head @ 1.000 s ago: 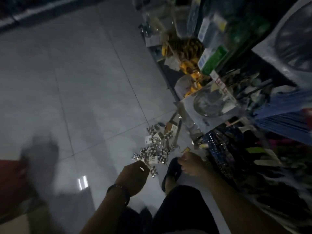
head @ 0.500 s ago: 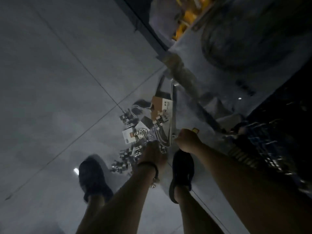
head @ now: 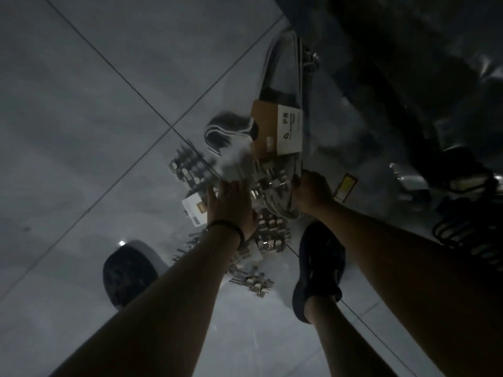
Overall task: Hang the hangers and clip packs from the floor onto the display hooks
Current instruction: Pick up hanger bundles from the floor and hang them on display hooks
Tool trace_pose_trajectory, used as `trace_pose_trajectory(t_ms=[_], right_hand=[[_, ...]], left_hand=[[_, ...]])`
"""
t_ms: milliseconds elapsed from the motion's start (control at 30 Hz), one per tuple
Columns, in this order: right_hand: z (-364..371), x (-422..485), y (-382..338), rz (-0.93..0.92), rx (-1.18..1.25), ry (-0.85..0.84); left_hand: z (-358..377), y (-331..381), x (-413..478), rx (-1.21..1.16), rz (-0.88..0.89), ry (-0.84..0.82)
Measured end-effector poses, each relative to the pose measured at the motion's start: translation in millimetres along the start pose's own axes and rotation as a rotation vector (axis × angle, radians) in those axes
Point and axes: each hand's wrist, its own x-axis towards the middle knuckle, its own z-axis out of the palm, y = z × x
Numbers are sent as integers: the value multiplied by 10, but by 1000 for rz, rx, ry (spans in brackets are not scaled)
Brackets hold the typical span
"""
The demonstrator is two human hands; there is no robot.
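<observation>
The left hand [head: 231,205] lies over the clip packs [head: 268,238] scattered on the tiled floor [head: 109,131]. Its fingers [head: 239,186] are stretched out almost straight and slightly spread, released rather than gripping. The dim light does not show whether the fingertips press on a pack or hover just above it. A dark wristband [head: 226,227] circles that wrist.

The right hand [head: 313,191] is clenched, its fingers curled round the lower loops of the white hangers [head: 277,210], which rest on the floor. Beyond those fingers the bundle runs away from the person, wrapped in a cardboard label [head: 277,129]. A small yellow tag [head: 345,186] lies just to the outer side of the right knuckles.

More clip packs spread beneath and behind the left palm, between the two hands and back toward the wrists. Just ahead of the left fingertips a pale smear [head: 234,161] is too blurred to identify. The right fingertips are hidden under the fist. Everything to the right of the right hand is dark, and the display [head: 408,77] there shows only as black shapes. Print on the label cannot be read.
</observation>
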Motion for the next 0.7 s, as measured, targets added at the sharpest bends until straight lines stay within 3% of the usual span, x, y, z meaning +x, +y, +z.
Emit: trace_pose_trajectory(t_ms=[167,400,500,633,700], right_hand=[[-344,-232,-151,10,111,130],[-722,-753,-527,-87,218,187],[-877,-1097,-725,-93,372,228],[-1081,-1653,-976,-53,677,126],[-1332,-1999,-1176,-53,936,-31]], left_hand=[[-66,-277,-35,-24,-117,-121],[-408,-301,-147,-431,-307,-131],[-500,-375,-445,-595,-339,-198],[-829,-436,-844,-995,-413,-303],[-1169,-356,-1047,-1300,-428,-354]])
